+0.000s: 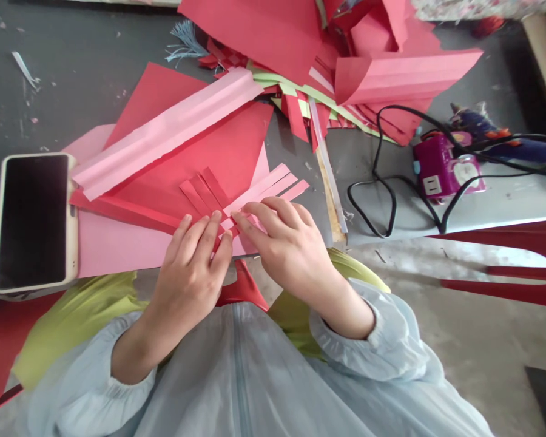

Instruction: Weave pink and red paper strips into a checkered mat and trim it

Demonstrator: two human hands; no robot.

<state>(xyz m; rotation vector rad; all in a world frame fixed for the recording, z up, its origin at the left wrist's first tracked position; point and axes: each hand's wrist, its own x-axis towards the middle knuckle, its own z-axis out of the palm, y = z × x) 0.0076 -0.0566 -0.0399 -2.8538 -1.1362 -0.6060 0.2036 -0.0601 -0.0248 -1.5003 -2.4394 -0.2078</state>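
Red and pink paper strips [204, 191] cross over and under each other in a small weave near the table's front edge. My left hand [193, 264] presses its fingers together on the left side of the weave. From the right, my right hand [286, 240] grips the crossing with its index finger and thumb, the other fingers curled above. Free ends of the pink strips [277, 182] fan out past my right fingers. Part of the weave is hidden under both hands. Beneath lie red sheets [218, 145] and a folded pink paper [173, 124].
A phone [34, 221] lies at the left. Piled at the back are red sheets [264, 30], green strips and a blue tassel [184, 39]. On the right are a black cable [386, 206], a purple box-shaped device [441, 167] and a narrow pale strip [330, 170].
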